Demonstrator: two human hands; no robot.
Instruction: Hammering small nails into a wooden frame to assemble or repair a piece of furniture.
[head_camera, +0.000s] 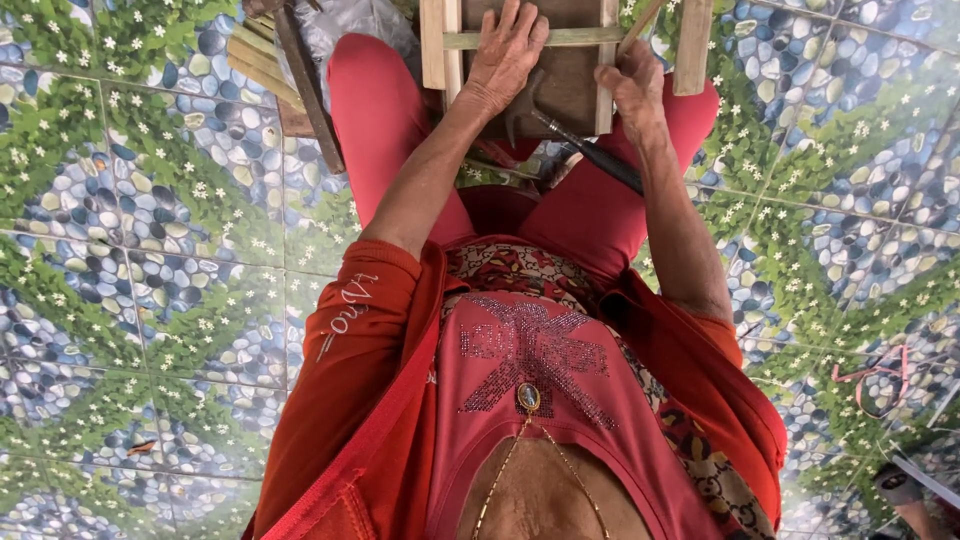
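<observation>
On wooden frame (570, 60): left fingers (515, 35) spread flat; right fingers (618, 80) curled round hammer (590, 150).

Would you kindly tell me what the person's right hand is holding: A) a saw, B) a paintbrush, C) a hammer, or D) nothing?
C: the right hand grips a dark-handled hammer, its metal head lying against the wooden frame near the left hand.

Red trousers (380, 110) — pebble-and-flower floor tiles (150, 250)

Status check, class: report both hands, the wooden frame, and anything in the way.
Left hand flat on the wooden frame, pressing a slat. Right hand gripping a hammer at the frame's edge. Loose wooden slats lie beside, not blocking.
</observation>
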